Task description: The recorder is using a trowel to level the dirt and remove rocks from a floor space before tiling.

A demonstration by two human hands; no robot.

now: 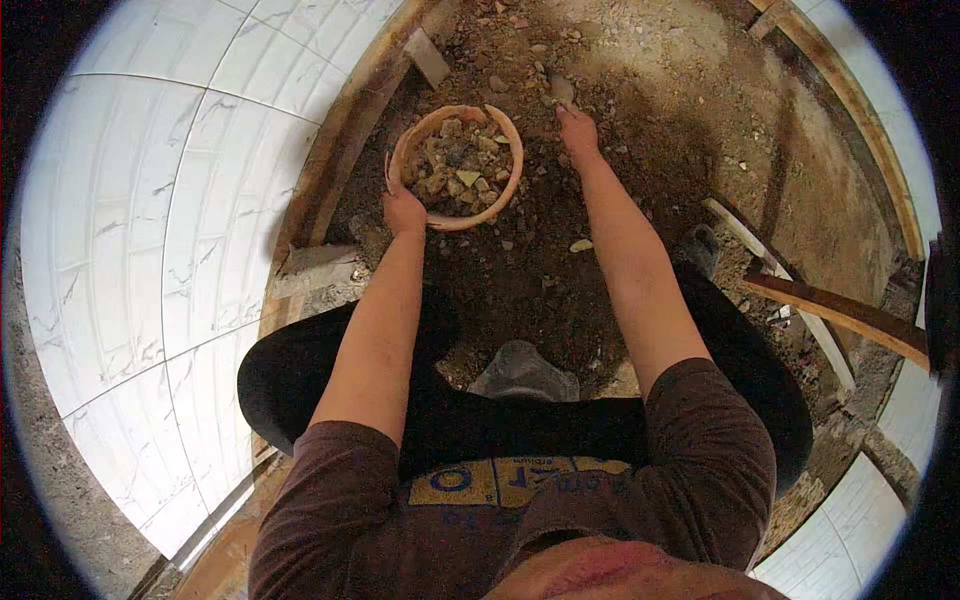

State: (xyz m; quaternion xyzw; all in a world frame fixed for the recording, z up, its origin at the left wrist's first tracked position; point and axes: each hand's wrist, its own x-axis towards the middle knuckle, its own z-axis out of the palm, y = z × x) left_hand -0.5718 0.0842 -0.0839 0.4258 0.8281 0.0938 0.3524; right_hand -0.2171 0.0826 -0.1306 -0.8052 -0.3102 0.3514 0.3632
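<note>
My left hand (pixel 403 208) grips the left rim of a round, orange-tan tub (pixel 513 185). Chunks of rubble (pixel 455 165) and dirt fill much of it, and it rests on the soil. To the right of the tub, my right hand (pixel 578 135) is low over the loose dirt, its fingers closed. A flat, greyish, blade-like piece (pixel 562 90) shows just beyond its fingertips; its kind, and whether it is held, are hard to make out.
Loose soil and stones (pixel 640 140) spread around the tub. White marbled tiles (pixel 120 200) line the left, edged by a wooden board (pixel 335 170). At right lie a wooden plank (pixel 840 318) and a pale strip (pixel 740 235). A grey boot (pixel 525 372) is between my knees.
</note>
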